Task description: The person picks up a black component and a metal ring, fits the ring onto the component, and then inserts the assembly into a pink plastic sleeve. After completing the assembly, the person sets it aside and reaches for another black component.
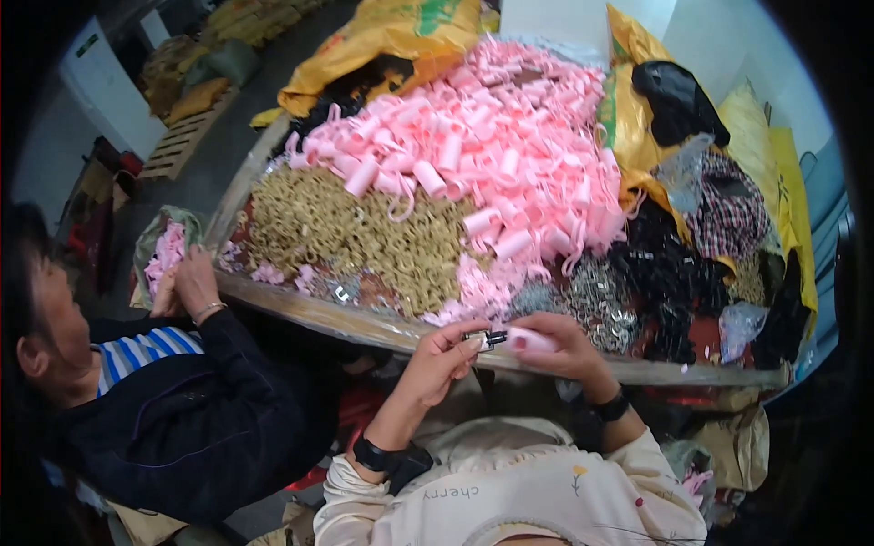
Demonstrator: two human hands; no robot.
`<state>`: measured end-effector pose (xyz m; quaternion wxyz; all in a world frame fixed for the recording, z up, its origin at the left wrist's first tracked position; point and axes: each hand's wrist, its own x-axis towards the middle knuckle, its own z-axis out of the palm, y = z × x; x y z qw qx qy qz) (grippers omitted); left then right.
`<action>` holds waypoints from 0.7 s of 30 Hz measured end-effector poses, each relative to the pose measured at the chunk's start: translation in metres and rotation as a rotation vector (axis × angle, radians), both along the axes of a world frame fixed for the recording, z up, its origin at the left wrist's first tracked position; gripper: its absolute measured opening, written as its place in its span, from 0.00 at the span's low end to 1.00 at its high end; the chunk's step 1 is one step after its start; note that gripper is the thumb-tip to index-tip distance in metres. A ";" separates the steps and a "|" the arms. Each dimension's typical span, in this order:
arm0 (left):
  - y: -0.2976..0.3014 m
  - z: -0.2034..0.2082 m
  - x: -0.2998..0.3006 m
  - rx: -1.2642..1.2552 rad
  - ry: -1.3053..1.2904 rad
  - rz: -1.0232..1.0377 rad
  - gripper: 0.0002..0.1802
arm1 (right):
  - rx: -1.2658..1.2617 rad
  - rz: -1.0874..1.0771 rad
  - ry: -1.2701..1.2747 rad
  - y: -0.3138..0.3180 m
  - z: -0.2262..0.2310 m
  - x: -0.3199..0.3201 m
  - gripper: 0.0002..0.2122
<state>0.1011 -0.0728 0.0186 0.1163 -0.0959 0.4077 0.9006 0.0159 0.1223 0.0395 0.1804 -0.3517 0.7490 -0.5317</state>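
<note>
I am working in what is looking like an assembly workshop. The wide table (320, 318) is carrying loose heaps of pink plastic tubes (510, 168), brass-coloured pieces (355, 237), metal clips (608, 309) and black parts (660, 273), while yellow sacks (401, 41) are slumping near its edges. 1 co-worker (196, 409) is working beside me on the left, and more sacks (197, 100) are resting on a wooden pallet (185, 141).

On the surface (314, 313), tubes (448, 153) heap behind the rings (355, 238); metal parts (603, 308) lie right of the rings, near the front edge. One sack (387, 44) sits behind and left of the tubes, another (628, 114) right. The left hand (441, 362) and right hand (566, 348) are at the front edge, a co-worker (196, 409) left of them.
</note>
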 end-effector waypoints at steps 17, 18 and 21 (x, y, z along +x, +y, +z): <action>0.015 -0.007 -0.004 -0.314 -0.072 -0.195 0.18 | 0.162 0.182 -0.140 -0.001 -0.005 0.004 0.17; 0.016 -0.008 -0.005 -0.315 -0.076 -0.203 0.18 | 0.160 0.175 -0.145 0.000 -0.007 0.005 0.17; 0.018 -0.010 -0.009 -0.335 -0.060 -0.221 0.19 | 0.065 0.092 -0.144 0.001 -0.013 0.010 0.17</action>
